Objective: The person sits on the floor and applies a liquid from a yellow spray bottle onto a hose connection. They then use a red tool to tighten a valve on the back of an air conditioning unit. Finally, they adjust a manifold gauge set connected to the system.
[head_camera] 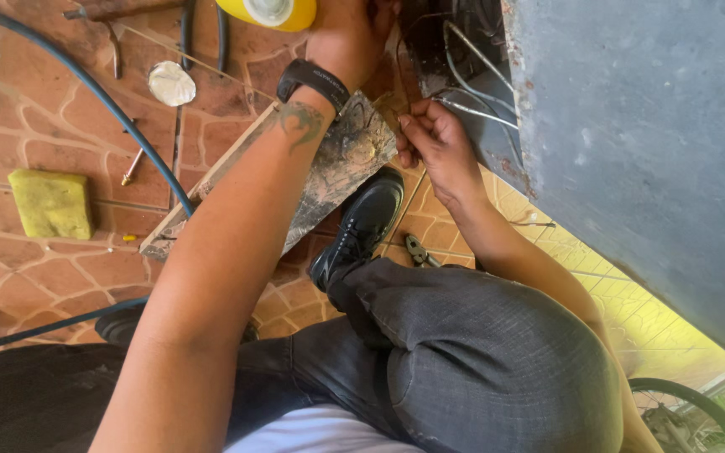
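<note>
Several thin wires (472, 101), pale grey and bent, hang out of a dark opening in the grey metal housing (648, 151) at the top of the view; one finer, darker strand loops beside them. Your right hand (434, 143) sits just below that bundle, fingers pinched narrow on a thin strand. Your left hand (354, 33), wrist in a black watch (312, 82), reaches up past the frame's top edge; its grip cannot be told. Step in hand, by judgement: sorting or connecting wires at the opening. Next move likely calls for a steady pinch and keeping the loose ends apart. Beneath your forearms, a dirty wooden board (329, 168) lies slantwise on the reddish tiled floor (27, 109). Pliers (419, 250) rest on the floor beside your black shoe (362, 222). Further out: a yellow sponge (50, 203) near the floor's left edge, a blue hose (119, 117) curving across, a round silver lid (170, 82), and a yellow tape roll (270, 12) at the top edge.
</note>
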